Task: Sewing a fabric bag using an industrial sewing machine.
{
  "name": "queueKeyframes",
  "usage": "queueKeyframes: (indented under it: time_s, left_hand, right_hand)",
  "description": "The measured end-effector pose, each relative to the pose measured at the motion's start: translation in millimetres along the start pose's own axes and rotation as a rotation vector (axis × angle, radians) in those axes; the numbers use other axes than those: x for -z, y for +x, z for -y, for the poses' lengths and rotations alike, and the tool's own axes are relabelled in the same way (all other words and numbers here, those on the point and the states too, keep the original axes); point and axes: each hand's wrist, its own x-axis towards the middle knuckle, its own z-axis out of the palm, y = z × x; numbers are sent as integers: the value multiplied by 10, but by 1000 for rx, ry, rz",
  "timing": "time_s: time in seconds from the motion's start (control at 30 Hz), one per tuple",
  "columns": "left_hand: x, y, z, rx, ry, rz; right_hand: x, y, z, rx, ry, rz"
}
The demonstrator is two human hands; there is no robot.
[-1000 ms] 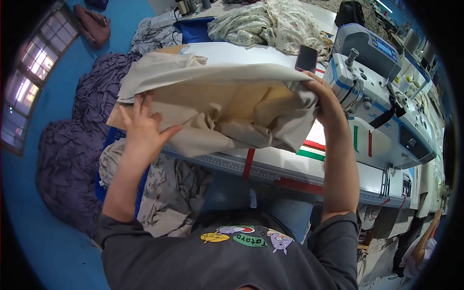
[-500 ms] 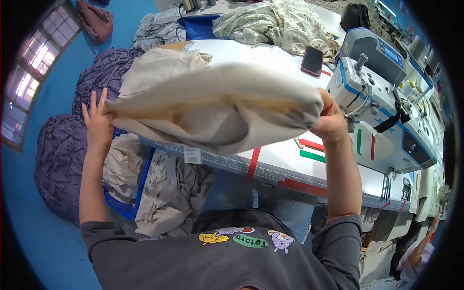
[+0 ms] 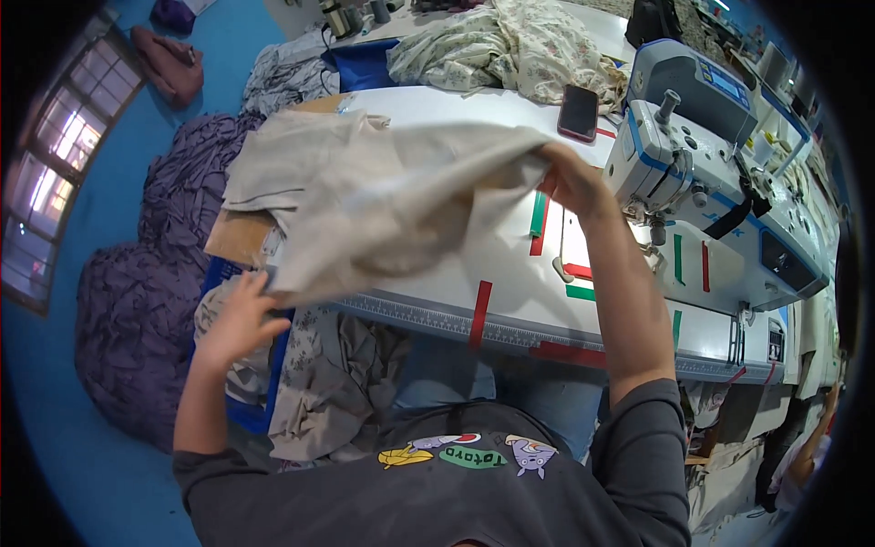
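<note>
Beige cloth [image 3: 401, 205]: hangs at a slant over the table [image 3: 510, 314], between the two hands, its middle blurred; its higher corner is on the right, its lower one toward the left front.
Right hand [image 3: 570, 182]: fingers clamped on the upper right corner of the cloth, near the sewing machine.
Left hand [image 3: 235, 324]: fingers spread apart, thumb held away from them, at the cloth's lower left corner; whether they touch it, I cannot tell.
Folded cloth [image 3: 269, 169]: a pale pile at the table's left end, behind the beige cloth, partly over a brown board [image 3: 235, 239].
Sewing machine [image 3: 720, 196]: white and blue, on the right of the table, just beyond the right forearm.
Phone [image 3: 578, 113]: lying flat near the machine, dark screen up.
Floral cloth [image 3: 501, 46]: heaped at the far side.
Table's front edge: a ruler strip [image 3: 406, 313], crossed by red tape [image 3: 480, 314].
Purple cloth [image 3: 123, 337]: a large heap to the left, beyond a blue basket [image 3: 274, 369] below the left hand.
</note>
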Motion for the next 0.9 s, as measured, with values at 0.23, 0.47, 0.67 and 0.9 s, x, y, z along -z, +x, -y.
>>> queueKeyframes:
  time_s: [0.23,0.47,0.67,0.9]
  left_hand:
    - [-19,726,-1148,-347,-926,-318]
    - [-147,1684,-1836,-384,-444,-637]
    - [566,1022,-1619,-416,-242,-901]
    - [274,1190,-1865,-583,83,-720]
  right_hand:
    - [-139,-334,-257,87,298,427]
    - [139,-276,-584,327,-419,-143]
    - [-89,-245,-574,538,-828,-543]
    - [-138,-217,-630,216,-58,-115]
